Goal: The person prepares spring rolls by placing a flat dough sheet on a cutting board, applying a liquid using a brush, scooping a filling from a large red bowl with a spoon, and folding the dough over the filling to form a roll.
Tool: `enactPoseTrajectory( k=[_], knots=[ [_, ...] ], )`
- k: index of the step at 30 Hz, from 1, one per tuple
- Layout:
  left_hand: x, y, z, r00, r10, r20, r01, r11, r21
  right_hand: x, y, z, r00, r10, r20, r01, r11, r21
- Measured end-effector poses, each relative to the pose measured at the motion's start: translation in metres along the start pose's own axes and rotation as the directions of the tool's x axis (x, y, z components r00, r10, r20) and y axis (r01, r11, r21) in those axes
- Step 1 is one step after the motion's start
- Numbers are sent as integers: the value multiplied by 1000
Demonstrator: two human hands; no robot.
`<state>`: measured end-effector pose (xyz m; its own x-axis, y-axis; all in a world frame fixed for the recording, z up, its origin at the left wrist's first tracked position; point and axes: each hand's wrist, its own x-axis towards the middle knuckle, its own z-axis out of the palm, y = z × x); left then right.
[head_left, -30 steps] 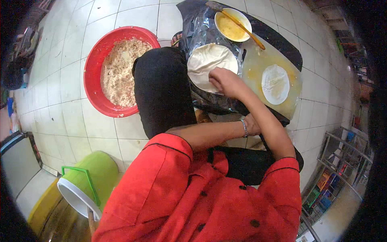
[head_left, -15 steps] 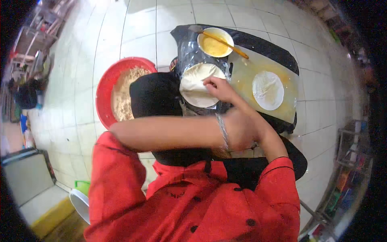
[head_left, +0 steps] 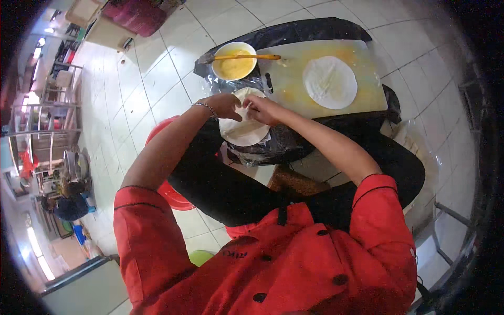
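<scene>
A stack of thin round white dough sheets (head_left: 244,132) lies on black plastic between my knees. My right hand (head_left: 262,110) is over its far right part, with thumb and fingers pinched together on the top dough sheet. Facing it from the left, my left hand (head_left: 224,106) hovers at the stack's far left edge, fingers bent and thumb apart from them. Another round dough sheet (head_left: 329,84) lies flat on a yellowish cutting board (head_left: 283,94) to the right.
A white bowl (head_left: 254,67) of yellow liquid stands beyond the stack, with a wooden-handled brush (head_left: 257,56) across it. Black plastic (head_left: 320,27) lies under the board. A red basin (head_left: 181,198) is partly hidden behind my left leg. White tiles (head_left: 147,89) cover the floor.
My left arm, crossed over my right forearm before, has swung back left to the stack. My right hand stays at the stack. The whole view has shifted and turned.
</scene>
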<state>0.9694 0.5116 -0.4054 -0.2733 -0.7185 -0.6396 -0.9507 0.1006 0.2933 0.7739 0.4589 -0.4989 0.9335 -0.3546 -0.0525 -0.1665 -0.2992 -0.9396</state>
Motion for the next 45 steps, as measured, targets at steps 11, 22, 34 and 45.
enactPoseTrajectory(
  k=[11, 22, 34, 45],
  knots=[
    [3, -45, -2, 967, 162, -197, -134, 980, 147, -10, -60, 2, 771, -596, -226, 377, 712, -593],
    [-19, -32, -37, 972, 69, -224, -40, 991, 131, -32, -28, 43, 944, -307, 120, 290, 603, -743],
    [-89, -56, -77, 717, -156, -679, 20, 979, -203, -30, -37, 36, 957, -245, 153, 281, 665, -692],
    [-119, 16, -125, 459, -74, -885, -359, 896, -261, -23, -47, -23, 927, -343, -151, 293, 915, -278]
  ],
)
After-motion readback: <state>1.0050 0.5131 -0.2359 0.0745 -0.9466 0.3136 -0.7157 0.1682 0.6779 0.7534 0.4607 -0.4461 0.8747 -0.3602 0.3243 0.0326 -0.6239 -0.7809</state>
